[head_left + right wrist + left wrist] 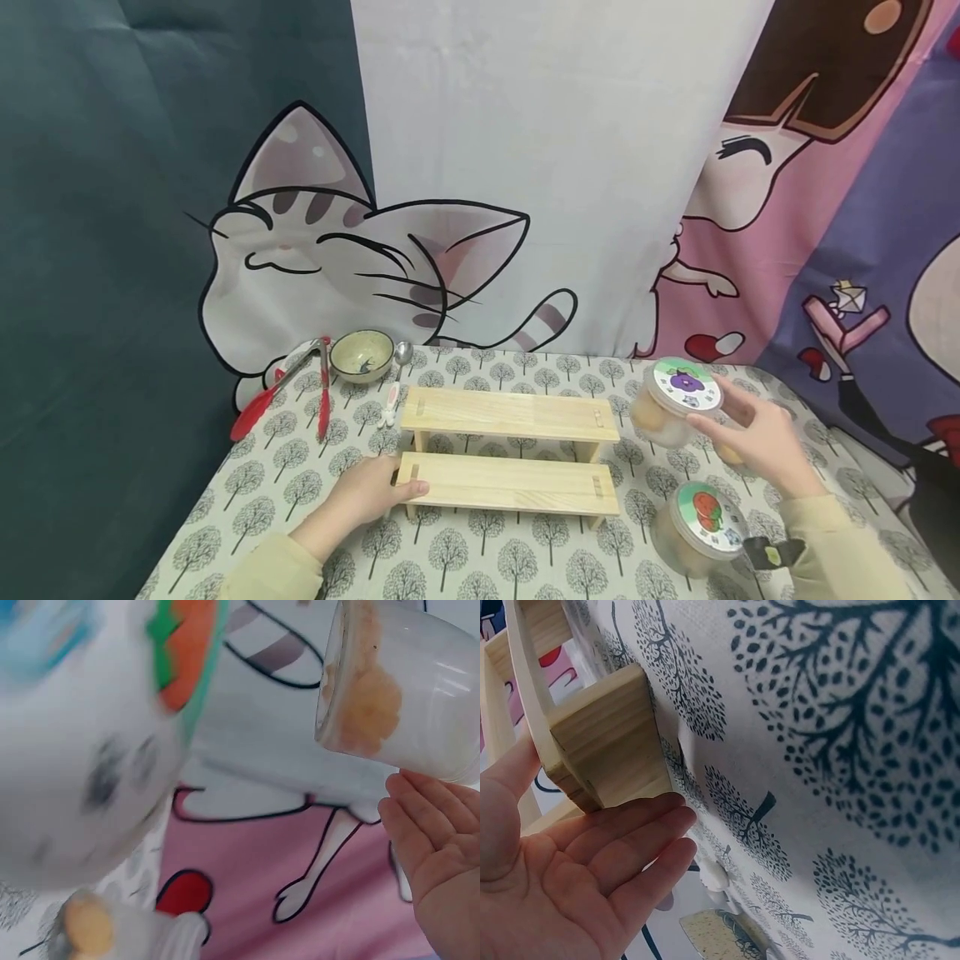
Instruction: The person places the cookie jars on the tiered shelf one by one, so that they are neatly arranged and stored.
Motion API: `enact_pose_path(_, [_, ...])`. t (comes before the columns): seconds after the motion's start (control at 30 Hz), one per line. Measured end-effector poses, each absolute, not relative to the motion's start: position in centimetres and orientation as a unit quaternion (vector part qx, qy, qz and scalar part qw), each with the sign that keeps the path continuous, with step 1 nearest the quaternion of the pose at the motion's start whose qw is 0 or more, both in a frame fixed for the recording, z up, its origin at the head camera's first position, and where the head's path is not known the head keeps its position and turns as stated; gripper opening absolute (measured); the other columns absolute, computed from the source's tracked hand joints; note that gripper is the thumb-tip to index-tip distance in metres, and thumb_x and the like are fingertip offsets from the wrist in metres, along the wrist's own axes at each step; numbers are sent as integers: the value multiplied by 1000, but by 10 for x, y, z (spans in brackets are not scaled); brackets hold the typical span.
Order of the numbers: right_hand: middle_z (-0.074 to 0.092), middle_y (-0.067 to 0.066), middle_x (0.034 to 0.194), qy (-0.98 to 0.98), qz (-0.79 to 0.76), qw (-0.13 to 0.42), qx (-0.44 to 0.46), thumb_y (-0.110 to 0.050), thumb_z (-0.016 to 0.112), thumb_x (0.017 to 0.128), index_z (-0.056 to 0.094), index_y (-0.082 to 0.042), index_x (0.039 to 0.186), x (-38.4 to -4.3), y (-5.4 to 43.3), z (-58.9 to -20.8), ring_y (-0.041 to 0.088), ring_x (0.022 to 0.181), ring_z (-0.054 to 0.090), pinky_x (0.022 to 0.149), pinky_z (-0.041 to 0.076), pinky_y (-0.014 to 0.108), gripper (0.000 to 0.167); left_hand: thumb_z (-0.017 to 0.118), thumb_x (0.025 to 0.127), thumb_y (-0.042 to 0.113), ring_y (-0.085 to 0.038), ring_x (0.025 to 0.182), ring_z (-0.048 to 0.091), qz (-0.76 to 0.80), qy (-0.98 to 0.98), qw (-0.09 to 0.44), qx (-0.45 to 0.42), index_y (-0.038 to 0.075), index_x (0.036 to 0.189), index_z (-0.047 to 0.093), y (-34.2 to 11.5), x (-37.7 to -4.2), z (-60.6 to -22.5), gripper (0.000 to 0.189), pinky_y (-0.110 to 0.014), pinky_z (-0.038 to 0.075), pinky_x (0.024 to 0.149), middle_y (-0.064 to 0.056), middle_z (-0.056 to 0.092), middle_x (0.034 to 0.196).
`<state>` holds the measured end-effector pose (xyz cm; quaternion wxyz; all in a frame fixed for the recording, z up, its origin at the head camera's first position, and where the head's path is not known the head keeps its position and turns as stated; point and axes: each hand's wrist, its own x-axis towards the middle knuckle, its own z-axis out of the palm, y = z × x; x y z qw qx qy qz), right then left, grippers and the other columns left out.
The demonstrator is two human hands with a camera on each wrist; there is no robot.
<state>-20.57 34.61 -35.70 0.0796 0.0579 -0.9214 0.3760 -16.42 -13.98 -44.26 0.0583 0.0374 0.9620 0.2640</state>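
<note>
My left hand (pixel 375 490) holds the left end of a two-tier wooden rack (pixel 510 483), thumb over the lower board. In the left wrist view its fingers lie along the rack's end leg (pixel 619 739). My right hand (pixel 765 433) grips a clear plastic jar (pixel 660 417) by its lid, to the right of the rack's upper board. The lid carries a purple picture, and pale yellow pieces show inside the jar (pixel 367 712) in the right wrist view. Below that hand stands a second jar (pixel 693 533) with a red-orange picture on its lid.
A third jar (pixel 112 930) is partly hidden behind the right hand in the head view. At the back left are a bowl (pixel 362 357), a spoon (pixel 397 379) and red-tipped tongs (pixel 281 392). A tree-print cloth (pixel 442 554) covers the table; a cartoon curtain (pixel 480 167) hangs behind.
</note>
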Motion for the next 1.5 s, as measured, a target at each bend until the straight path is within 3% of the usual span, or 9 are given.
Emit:
enact_pose_path(0.17, [45,26,138,-923,367,88,71,-33,75,82,34,-9,147,-202,327,-349,31,123,51,70,47,9,80,71,76,52,-15,61,51,268,961,60,34,9,102,68,-141,-164,-444,50,-39,47,63,-1,62,74])
enact_pose_path(0.2, [46,26,137,-923,366,92,75,-33,75,82,35,-8,146,-202,324,-349,32,122,51,69,47,9,80,71,76,52,-15,61,51,269,961,61,33,9,102,68,-141,-164,-444,50,-38,46,61,-1,61,73])
enact_pose_path(0.4, [48,21,139,-910,386,106,109,-28,76,82,40,-4,142,-204,304,-352,-16,107,43,82,40,4,75,71,76,51,-15,60,50,272,960,62,33,10,100,68,-140,-163,-442,48,-37,45,61,-1,62,74])
enact_pose_path(0.47, [50,19,137,-907,391,109,117,-28,76,81,42,-3,141,-205,298,-353,-20,104,41,83,39,5,74,72,76,51,-15,61,51,272,960,62,34,10,100,69,-140,-163,-442,47,-38,46,62,-2,64,75])
enact_pose_path(0.57, [53,17,134,-904,392,112,125,-29,77,81,44,-5,141,-208,288,-353,-14,107,46,84,40,6,73,71,76,51,-15,61,52,267,961,60,37,10,101,69,-140,-163,-443,48,-39,46,62,-3,65,77])
enact_pose_path(0.83, [55,13,135,-891,412,107,156,-29,78,80,48,-9,139,-216,259,-356,34,120,53,88,41,9,69,72,77,50,-15,58,48,276,958,62,37,13,90,68,-138,-163,-442,39,-33,42,57,1,58,69])
enact_pose_path(1.07, [54,17,134,-875,440,98,179,-26,80,77,48,-4,137,-225,235,-362,34,120,54,91,40,11,72,72,77,49,-14,54,45,285,956,58,41,14,83,65,-138,-162,-441,36,-30,38,53,2,51,62])
enact_pose_path(1.33, [49,18,138,-877,438,73,182,-34,81,75,44,-3,139,-235,209,-365,35,123,52,99,42,44,80,72,76,50,-15,54,44,282,957,52,39,13,85,66,-139,-163,-446,39,-30,37,52,2,51,62])
enact_pose_path(1.5, [51,16,137,-875,445,74,176,-37,82,72,46,-6,139,-238,194,-365,33,122,53,100,42,45,82,73,75,50,-14,56,45,288,956,48,40,11,87,67,-138,-163,-446,41,-30,38,53,2,54,66])
